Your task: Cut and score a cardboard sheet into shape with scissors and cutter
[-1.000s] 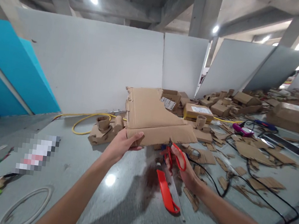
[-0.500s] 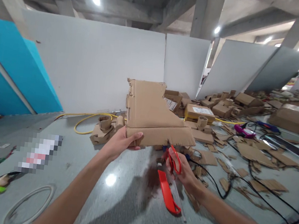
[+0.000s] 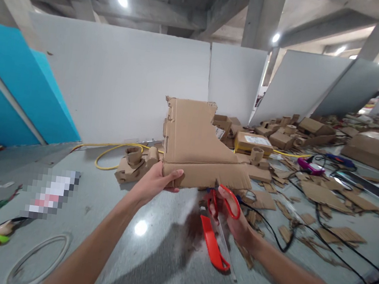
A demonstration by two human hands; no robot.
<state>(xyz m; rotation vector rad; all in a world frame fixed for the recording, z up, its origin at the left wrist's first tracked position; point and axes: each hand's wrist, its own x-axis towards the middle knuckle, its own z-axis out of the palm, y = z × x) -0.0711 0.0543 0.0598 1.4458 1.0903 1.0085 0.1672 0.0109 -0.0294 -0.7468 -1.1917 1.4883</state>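
Observation:
A folded brown cardboard piece [image 3: 193, 133] with ragged edges is held up above the table. My left hand [image 3: 157, 182] pinches its lower left corner, thumb on the front face. Red-handled scissors [image 3: 232, 202] are in my right hand [image 3: 236, 224], their blades at the cardboard's lower edge. The handles stand apart, and the blades are mostly hidden. Below lies a red utility knife [image 3: 213, 244] on the grey table [image 3: 155, 248], with a thin clear strip beside it.
Cardboard assemblies with a tube [image 3: 133, 160] stand behind my left hand. Scraps [image 3: 324, 195], black cables, a purple device [image 3: 311, 166] and a taped box [image 3: 253, 143] lie to the right. A white cable loop [image 3: 39, 257] is at the front left.
The cardboard has shifted slightly right and up with my left hand. My right hand has moved a little right, and the scissor handles are spread wider.

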